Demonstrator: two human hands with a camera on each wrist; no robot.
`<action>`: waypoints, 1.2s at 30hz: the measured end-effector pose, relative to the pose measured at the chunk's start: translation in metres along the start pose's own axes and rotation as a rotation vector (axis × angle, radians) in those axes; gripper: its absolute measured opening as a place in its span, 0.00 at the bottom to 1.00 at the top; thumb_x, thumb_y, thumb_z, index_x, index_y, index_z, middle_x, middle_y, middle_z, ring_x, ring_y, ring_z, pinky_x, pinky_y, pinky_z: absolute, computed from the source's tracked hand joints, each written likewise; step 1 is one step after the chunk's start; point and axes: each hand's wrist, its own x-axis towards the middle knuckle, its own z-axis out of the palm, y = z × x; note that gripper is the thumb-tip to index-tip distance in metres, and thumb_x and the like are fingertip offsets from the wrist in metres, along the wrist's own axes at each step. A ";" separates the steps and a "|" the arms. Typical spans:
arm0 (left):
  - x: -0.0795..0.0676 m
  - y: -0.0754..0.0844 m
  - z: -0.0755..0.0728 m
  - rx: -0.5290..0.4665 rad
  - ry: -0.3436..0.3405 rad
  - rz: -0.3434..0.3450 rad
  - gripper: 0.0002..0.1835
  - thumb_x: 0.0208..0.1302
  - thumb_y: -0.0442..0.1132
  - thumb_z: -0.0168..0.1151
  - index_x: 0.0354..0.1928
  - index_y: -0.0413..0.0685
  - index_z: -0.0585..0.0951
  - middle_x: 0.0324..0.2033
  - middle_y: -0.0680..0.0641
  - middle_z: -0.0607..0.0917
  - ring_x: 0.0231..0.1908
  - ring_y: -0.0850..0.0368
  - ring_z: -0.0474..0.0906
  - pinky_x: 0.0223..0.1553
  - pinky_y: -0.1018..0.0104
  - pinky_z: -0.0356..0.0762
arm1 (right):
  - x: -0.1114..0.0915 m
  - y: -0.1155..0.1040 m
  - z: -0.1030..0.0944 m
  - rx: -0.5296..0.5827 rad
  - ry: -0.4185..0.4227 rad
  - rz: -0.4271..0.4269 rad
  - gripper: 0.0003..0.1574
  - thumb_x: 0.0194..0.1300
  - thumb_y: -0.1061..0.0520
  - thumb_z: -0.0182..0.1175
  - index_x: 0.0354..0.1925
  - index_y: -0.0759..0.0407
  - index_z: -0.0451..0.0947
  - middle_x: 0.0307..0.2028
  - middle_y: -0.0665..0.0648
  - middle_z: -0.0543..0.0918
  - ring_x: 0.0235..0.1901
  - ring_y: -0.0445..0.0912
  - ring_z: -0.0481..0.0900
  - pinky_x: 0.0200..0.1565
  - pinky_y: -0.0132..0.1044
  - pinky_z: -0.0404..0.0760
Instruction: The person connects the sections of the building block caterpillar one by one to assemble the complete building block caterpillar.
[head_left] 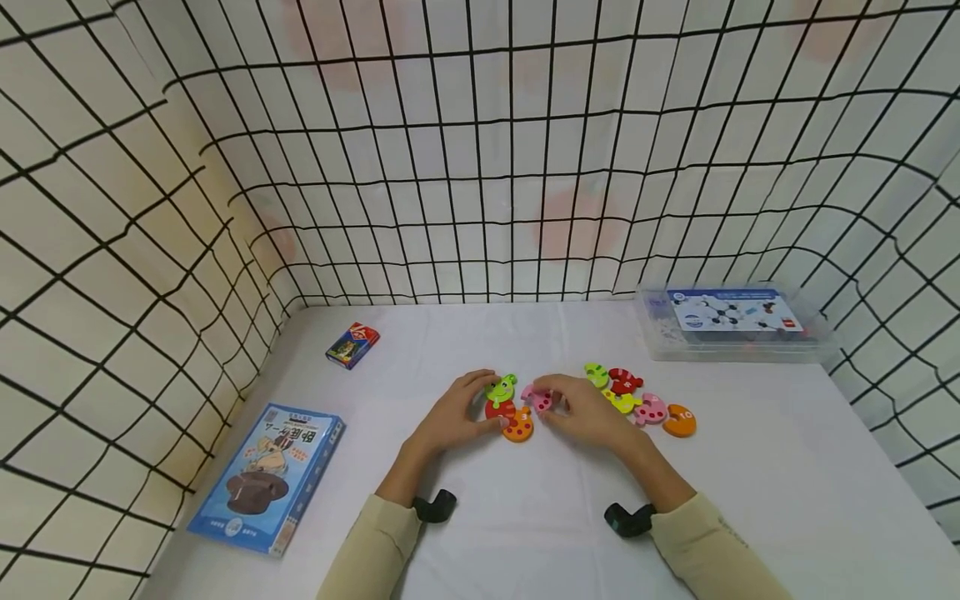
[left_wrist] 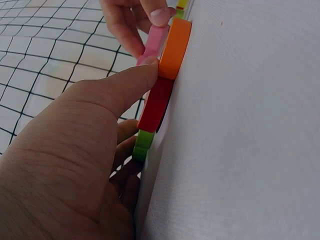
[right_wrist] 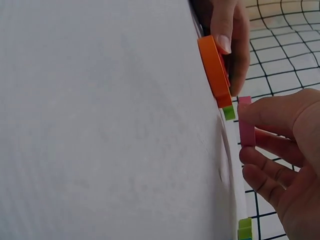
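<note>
My right hand [head_left: 588, 410] pinches a pink puzzle piece with dark dots [head_left: 538, 398] between thumb and fingers. In the right wrist view that pink piece [right_wrist: 246, 122] is held just off the white table. My left hand [head_left: 455, 415] curls round a small group of wooden caterpillar puzzle pieces: a green head with a face [head_left: 501, 389], a red piece [head_left: 497, 409] and an orange piece with red dots [head_left: 518, 426]. In the left wrist view its thumb lies by the orange piece [left_wrist: 175, 48] and red piece [left_wrist: 156, 105], with fingers behind the green head [left_wrist: 143, 145].
Right of my right hand lie more puzzle pieces: green [head_left: 596, 374], red [head_left: 626, 382], yellow [head_left: 622, 402], pink [head_left: 651, 409] and orange [head_left: 680, 421]. A clear plastic box [head_left: 735, 346] stands back right. A small card box [head_left: 352, 345] and a blue box [head_left: 267, 477] lie left.
</note>
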 end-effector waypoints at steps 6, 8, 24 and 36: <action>0.002 -0.001 0.000 0.008 -0.005 0.007 0.39 0.63 0.60 0.69 0.75 0.63 0.69 0.76 0.54 0.66 0.77 0.50 0.59 0.75 0.42 0.63 | 0.001 -0.001 0.006 -0.008 -0.018 -0.036 0.27 0.68 0.54 0.69 0.64 0.51 0.79 0.60 0.51 0.83 0.45 0.42 0.78 0.51 0.41 0.83; 0.002 -0.001 0.000 0.009 -0.005 0.009 0.39 0.63 0.60 0.69 0.75 0.63 0.69 0.76 0.54 0.66 0.78 0.50 0.59 0.75 0.42 0.63 | 0.001 -0.001 0.007 -0.012 -0.013 -0.046 0.27 0.67 0.54 0.70 0.64 0.52 0.80 0.61 0.52 0.83 0.46 0.42 0.79 0.52 0.41 0.83; -0.001 0.000 -0.002 0.003 -0.004 0.005 0.39 0.63 0.59 0.69 0.74 0.61 0.70 0.76 0.53 0.66 0.77 0.50 0.60 0.75 0.42 0.63 | 0.006 -0.006 0.005 -0.105 -0.024 -0.062 0.20 0.66 0.54 0.71 0.56 0.50 0.85 0.61 0.54 0.82 0.51 0.47 0.82 0.57 0.46 0.84; 0.000 -0.003 0.001 0.002 0.004 0.020 0.39 0.62 0.60 0.70 0.74 0.63 0.70 0.76 0.55 0.66 0.77 0.52 0.59 0.75 0.44 0.63 | 0.006 -0.009 0.002 -0.081 -0.079 -0.057 0.19 0.65 0.55 0.71 0.55 0.50 0.86 0.58 0.51 0.83 0.55 0.48 0.81 0.57 0.45 0.84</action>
